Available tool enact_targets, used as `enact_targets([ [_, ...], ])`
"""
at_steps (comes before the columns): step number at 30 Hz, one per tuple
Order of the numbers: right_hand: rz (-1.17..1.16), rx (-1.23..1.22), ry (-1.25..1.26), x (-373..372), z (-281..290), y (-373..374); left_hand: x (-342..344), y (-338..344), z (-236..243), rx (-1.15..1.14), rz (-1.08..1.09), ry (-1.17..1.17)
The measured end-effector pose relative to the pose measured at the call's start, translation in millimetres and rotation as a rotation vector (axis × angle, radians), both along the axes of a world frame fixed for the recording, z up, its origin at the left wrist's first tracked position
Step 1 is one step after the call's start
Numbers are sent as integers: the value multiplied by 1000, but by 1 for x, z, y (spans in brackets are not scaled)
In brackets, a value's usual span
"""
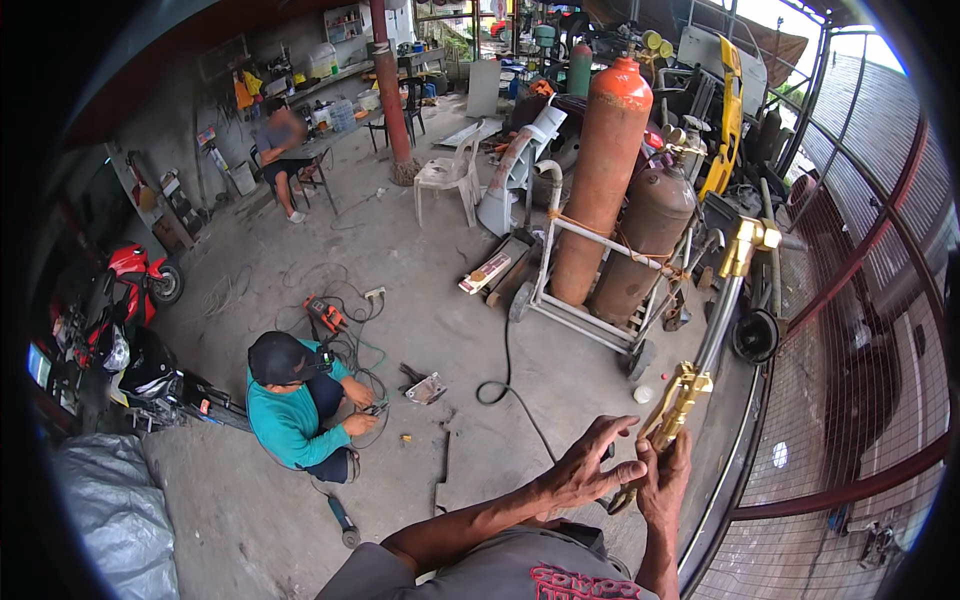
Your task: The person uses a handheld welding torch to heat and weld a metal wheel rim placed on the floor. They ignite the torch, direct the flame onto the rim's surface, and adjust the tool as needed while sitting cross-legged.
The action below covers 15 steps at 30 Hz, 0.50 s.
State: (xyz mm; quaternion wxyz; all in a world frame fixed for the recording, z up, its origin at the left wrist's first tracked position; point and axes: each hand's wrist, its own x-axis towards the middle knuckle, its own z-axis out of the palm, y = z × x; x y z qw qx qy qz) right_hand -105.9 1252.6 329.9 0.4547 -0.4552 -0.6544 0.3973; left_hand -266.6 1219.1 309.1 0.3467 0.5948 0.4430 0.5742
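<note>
A cutting torch (719, 322) with a brass body, silver tubes and an angled brass head is upright in my right hand (664, 478), whose fingers wrap round its handle. My left hand (588, 462) is just left of the handle, fingers stretched out and apart, holding nothing. Whether its thumb touches the torch, I cannot tell. Beyond the torch, a tall orange-red gas cylinder (610, 170) and a shorter brown cylinder (650, 225) stand tied in a white-framed cart (575, 318). A dark hose (522, 395) curves along the floor from the cart toward my arms.
A person in a teal shirt (290, 425) crouches at left, handling cables, near an orange machine (325, 313) and an angle grinder (344, 522). Another person sits at a table (325, 145). A white plastic chair (450, 172) stands behind; mesh fencing (840, 430) runs along the right.
</note>
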Motion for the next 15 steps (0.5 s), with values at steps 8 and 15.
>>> enact_targets([
  [8, 164, 279, -150, -13, 24, 134, 39, 141, 38, -174, 237, -571],
  [15, 287, 379, -136, -22, 19, 252, 24, 252, 9, -80, 187, -921],
])
